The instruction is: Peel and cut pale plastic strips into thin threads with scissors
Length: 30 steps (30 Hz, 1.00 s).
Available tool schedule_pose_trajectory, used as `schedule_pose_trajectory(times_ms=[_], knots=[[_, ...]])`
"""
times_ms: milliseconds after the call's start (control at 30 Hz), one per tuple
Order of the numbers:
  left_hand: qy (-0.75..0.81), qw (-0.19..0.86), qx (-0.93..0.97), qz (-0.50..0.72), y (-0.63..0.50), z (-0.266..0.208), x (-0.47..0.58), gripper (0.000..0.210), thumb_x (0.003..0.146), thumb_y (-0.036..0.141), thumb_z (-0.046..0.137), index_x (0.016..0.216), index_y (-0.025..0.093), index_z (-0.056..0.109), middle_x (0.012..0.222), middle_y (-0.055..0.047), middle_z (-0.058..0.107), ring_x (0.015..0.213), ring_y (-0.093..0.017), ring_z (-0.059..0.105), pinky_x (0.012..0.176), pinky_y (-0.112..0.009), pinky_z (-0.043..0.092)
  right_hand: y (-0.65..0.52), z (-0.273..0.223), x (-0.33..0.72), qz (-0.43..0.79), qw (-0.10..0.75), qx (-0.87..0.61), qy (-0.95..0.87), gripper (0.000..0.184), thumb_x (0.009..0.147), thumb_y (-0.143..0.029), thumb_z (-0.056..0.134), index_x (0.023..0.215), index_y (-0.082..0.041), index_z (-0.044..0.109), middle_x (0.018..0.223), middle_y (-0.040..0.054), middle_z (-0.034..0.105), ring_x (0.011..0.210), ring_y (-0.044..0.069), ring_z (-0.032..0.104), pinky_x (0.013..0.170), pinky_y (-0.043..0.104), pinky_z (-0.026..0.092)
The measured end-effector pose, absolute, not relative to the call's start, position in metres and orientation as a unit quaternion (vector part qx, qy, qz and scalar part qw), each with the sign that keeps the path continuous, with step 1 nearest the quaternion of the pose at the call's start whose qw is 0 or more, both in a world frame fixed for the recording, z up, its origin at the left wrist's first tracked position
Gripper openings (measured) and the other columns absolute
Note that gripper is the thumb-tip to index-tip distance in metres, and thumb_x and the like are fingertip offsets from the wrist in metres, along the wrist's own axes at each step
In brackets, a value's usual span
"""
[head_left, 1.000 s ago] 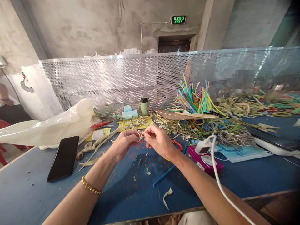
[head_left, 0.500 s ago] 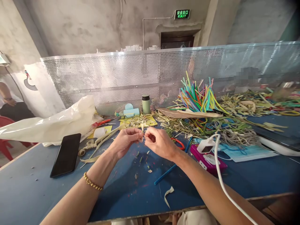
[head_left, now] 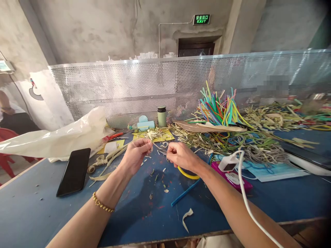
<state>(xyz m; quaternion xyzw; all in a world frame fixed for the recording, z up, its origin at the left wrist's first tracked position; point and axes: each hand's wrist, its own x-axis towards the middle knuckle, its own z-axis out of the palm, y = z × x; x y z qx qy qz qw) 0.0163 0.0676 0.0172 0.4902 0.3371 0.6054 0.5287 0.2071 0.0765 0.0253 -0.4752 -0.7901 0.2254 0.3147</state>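
My left hand is closed in a pinch in the middle, above the table. Pale, thin plant-fibre strips stick up at its fingertips, though their lower part is hidden and they blend with the scraps behind. To its right, my right hand is curled around scissors. A yellow handle loop shows below the palm, and the narrow grey blades point left toward the left fingertips. Whether the blades touch the strips I cannot tell. Small cut scraps lie on the blue table under the hands.
Left are a black phone, a pale plastic bag and red-handled pliers. A green bottle stands behind. Rightward lie coloured strips, a blue tube, a magenta box with a white cable, and a blue mask.
My hands have moved apart from fingertip contact. The right hand has turned and shifted right, the scissors' blades now pointing left, with a yellow loop showing where a red one showed before.
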Motion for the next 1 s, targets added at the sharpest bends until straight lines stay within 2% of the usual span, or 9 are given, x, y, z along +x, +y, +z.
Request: schedule_pose_trajectory(times_ms=[67,167,233,333,400,500,667,1000], knots=[[0.338,0.522,0.485,0.615,0.068,0.017,0.016,0.025,0.058,0.029,0.083,0.067,0.013,0.067,0.058,0.002,0.057,0.054,-0.007,0.047,0.057,-0.022,0.036,0.083,0.024,0.211,0.208,0.356,-0.473,-0.779,0.01,0.073,-0.012,0.053,0.064,-0.017,0.055,0.055,-0.0012,0.06,0.045,0.011,0.054,0.049,0.022,0.036],[0.351,0.506,0.504,0.605,0.067,0.014,0.02,0.024,0.061,0.031,0.082,0.069,0.013,0.068,0.06,0.001,0.059,0.054,-0.008,0.049,0.057,-0.023,0.036,0.086,0.024,0.211,0.203,0.454,-0.423,-0.758,0.011,0.081,-0.02,0.054,0.081,-0.016,0.064,0.069,0.0021,0.067,0.056,0.012,0.059,0.052,0.023,0.04],[0.364,0.49,0.521,0.597,0.066,0.012,0.023,0.023,0.062,0.03,0.081,0.07,0.013,0.07,0.061,0.0,0.061,0.055,-0.008,0.049,0.056,-0.023,0.036,0.085,0.022,0.207,0.218,0.475,-0.386,-0.76,0.015,0.083,-0.028,0.058,0.088,-0.016,0.066,0.071,0.0025,0.067,0.059,0.013,0.059,0.054,0.023,0.042],[0.384,0.456,0.541,0.593,0.062,0.011,0.03,0.02,0.062,0.028,0.081,0.071,0.013,0.071,0.064,0.0,0.063,0.056,-0.008,0.051,0.057,-0.023,0.037,0.08,0.019,0.199,0.265,0.455,-0.361,-0.769,0.017,0.081,-0.031,0.063,0.077,-0.015,0.066,0.06,0.0004,0.062,0.053,0.012,0.056,0.053,0.023,0.041],[0.397,0.441,0.547,0.591,0.059,0.012,0.032,0.018,0.062,0.026,0.079,0.071,0.013,0.072,0.064,0.0,0.064,0.058,-0.009,0.051,0.058,-0.023,0.037,0.077,0.016,0.195,0.301,0.446,-0.36,-0.762,0.017,0.082,-0.028,0.063,0.071,-0.015,0.064,0.055,-0.0009,0.059,0.049,0.011,0.054,0.05,0.022,0.04],[0.411,0.434,0.551,0.582,0.057,0.013,0.034,0.013,0.062,0.022,0.076,0.071,0.013,0.072,0.064,0.0,0.064,0.059,-0.009,0.051,0.06,-0.023,0.038,0.076,0.014,0.194,0.327,0.448,-0.363,-0.749,0.011,0.079,-0.021,0.061,0.071,-0.014,0.064,0.054,-0.0017,0.059,0.047,0.009,0.052,0.048,0.021,0.04],[0.41,0.421,0.581,0.563,0.057,0.013,0.035,0.006,0.064,0.017,0.071,0.068,0.014,0.07,0.063,0.001,0.063,0.06,-0.009,0.051,0.06,-0.022,0.038,0.077,0.014,0.194,0.315,0.443,-0.381,-0.748,0.007,0.074,-0.016,0.06,0.067,-0.015,0.06,0.053,-0.0025,0.057,0.046,0.01,0.053,0.047,0.02,0.039],[0.438,0.385,0.619,0.527,0.062,0.009,0.031,0.015,0.067,0.028,0.073,0.069,0.013,0.069,0.058,-0.001,0.063,0.056,-0.012,0.053,0.056,-0.023,0.039,0.075,0.013,0.192,0.231,0.448,-0.399,-0.766,0.01,0.073,-0.013,0.058,0.064,-0.017,0.058,0.054,-0.0026,0.057,0.052,0.01,0.051,0.053,0.021,0.037]])
